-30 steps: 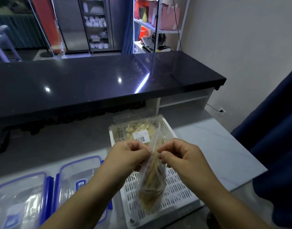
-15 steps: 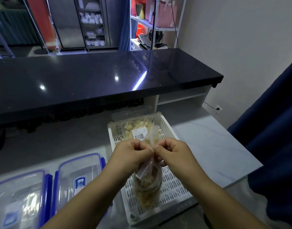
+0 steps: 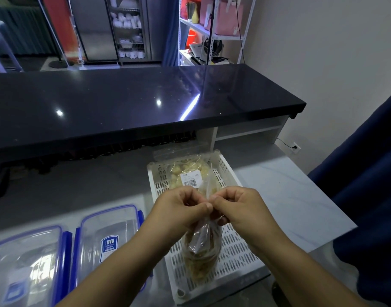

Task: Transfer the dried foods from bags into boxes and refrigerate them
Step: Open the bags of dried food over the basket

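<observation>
Sitting at the lower left of the frame was a clear box with blue clips, and just right of it a labelled box of the same kind. At lower centre the left hand pinched the top of a clear plastic bag between its thumb and curled fingers. The bag hung slim and crinkled over a white slotted basket, its lower half filled with brownish dried pieces. The right hand pinched the same top edge, fingertips touching the left's. At the basket's far end lay a second bag of pale yellow chunks bearing a barcode label. The boxes and basket stood on a pale marbled table.
</observation>
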Demonstrator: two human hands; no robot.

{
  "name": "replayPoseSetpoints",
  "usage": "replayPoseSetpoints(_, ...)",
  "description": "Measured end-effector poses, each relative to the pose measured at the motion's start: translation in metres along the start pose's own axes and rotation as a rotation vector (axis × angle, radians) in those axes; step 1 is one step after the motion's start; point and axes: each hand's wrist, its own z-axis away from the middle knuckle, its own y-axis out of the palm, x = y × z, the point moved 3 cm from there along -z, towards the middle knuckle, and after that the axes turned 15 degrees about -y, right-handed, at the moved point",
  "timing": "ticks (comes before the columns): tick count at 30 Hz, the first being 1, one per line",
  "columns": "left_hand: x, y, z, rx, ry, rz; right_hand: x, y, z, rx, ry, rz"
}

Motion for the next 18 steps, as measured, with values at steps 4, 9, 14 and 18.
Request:
replayPoseSetpoints(4, -0.001, 0.0, 0.001, 0.067, -0.046, 0.074, -0.001, 0.002, 0.002, -0.05, -0.028, -0.026)
replayPoseSetpoints(9, 0.0, 0.002, 0.001, 0.064, -0.06, 0.112, -0.004, 0.007, 0.004, -0.099, -0.073, 0.024)
replayPoseSetpoints(14, 0.002, -0.008, -0.001, -0.079, -0.053, 0.134, -0.011, 0.002, 0.004, -0.2, -0.074, 0.036)
replayPoseSetpoints(18, 0.003, -0.027, -0.005, -0.138, -0.066, 0.192, -0.017, -0.015, 0.002, -0.237, -0.024, 0.02)
